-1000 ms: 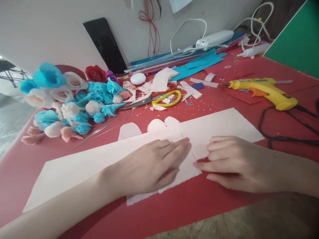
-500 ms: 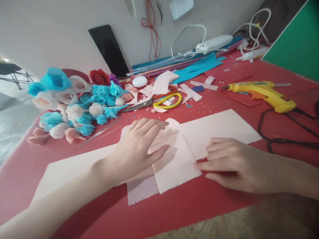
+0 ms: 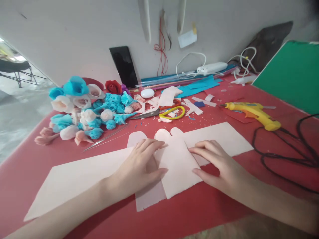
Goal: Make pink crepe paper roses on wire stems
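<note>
A folded pale pink paper piece with rounded upper ends lies in front of me. My left hand rests across its left part, fingers and thumb apart. The fingertips and thumb of my right hand touch its right edge, spread apart from each other. A second pale piece shows partly from under my left hand. Underneath, a long pale paper strip reaches out to the left, and pale paper also extends to the right.
Yellow-handled scissors lie among paper scraps on the red table. Blue, white and pink paper flowers are heaped at left. A yellow glue gun with a black cord lies at right. A green board stands behind it.
My right hand's curled fingers have opened out and now touch higher along the paper's right edge. My left hand stays on the paper. The view has shifted, showing more of the wall.
</note>
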### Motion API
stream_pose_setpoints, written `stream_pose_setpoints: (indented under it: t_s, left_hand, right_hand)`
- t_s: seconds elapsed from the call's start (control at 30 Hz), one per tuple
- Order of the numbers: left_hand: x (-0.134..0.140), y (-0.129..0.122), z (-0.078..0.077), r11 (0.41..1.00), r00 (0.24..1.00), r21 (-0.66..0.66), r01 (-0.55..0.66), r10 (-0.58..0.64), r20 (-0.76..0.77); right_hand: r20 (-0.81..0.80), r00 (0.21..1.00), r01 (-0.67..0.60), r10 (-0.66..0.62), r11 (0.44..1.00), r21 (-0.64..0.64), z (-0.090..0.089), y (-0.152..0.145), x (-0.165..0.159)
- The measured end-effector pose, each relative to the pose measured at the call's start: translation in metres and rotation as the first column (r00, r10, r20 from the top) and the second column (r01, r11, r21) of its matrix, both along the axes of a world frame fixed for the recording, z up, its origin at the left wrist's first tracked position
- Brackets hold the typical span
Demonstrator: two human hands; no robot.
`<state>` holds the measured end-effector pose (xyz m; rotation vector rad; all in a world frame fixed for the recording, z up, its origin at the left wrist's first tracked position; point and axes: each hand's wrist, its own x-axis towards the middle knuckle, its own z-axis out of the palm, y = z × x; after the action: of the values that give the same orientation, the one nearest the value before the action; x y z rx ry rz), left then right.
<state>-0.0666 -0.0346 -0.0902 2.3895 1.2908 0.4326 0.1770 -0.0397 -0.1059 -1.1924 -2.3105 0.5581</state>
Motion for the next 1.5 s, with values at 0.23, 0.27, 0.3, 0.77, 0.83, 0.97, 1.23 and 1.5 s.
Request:
stream_pose_setpoints:
  t_s: [0.23, 0.27, 0.3, 0.77, 0.83, 0.97, 1.23, 1.5]
  left_hand:
    - [-0.002, 0.000, -0.007, 0.995, 0.977, -0.070, -0.072, 0.085, 0.193]
    - [-0.003, 0.001, -0.004, 0.985, 0.956, -0.138, -0.102, 0.135, 0.261]
    - [-0.004, 0.002, -0.001, 0.966, 0.925, -0.230, -0.116, 0.189, 0.329]
    - [-0.008, -0.002, 0.053, 0.717, 0.486, -0.696, -0.038, 0.622, 0.614]
    - [-0.007, -0.004, 0.055, 0.724, 0.453, -0.690, -0.002, 0.616, 0.644]
    - [-0.008, -0.005, 0.058, 0.716, 0.526, -0.698, -0.012, 0.599, 0.604]
    - [-0.013, -0.003, 0.056, 0.703, 0.458, -0.695, 0.152, 0.573, 0.680]
    - [-0.014, -0.002, 0.058, 0.712, 0.342, -0.663, 0.229, 0.579, 0.740]
  right_hand:
    - [-0.300, 0.947, 0.010, -0.117, 0.942, -0.335, 0.020, 0.005, -0.016]
    - [-0.321, 0.939, 0.010, -0.124, 0.942, -0.336, 0.025, 0.006, -0.018]
    - [-0.329, 0.934, 0.022, -0.137, 0.943, -0.332, 0.032, 0.009, -0.020]
    - [-0.439, 0.879, -0.127, -0.188, 0.794, -0.595, 0.090, 0.041, -0.051]
    - [-0.373, 0.916, -0.127, -0.148, 0.775, -0.619, 0.089, 0.037, -0.053]
    - [-0.336, 0.935, -0.103, -0.113, 0.820, -0.562, 0.086, 0.035, -0.055]
    - [-0.325, 0.945, -0.147, -0.018, 0.867, -0.475, 0.087, 0.045, -0.049]
    - [-0.339, 0.940, -0.180, 0.038, 0.900, -0.397, 0.096, 0.044, -0.044]
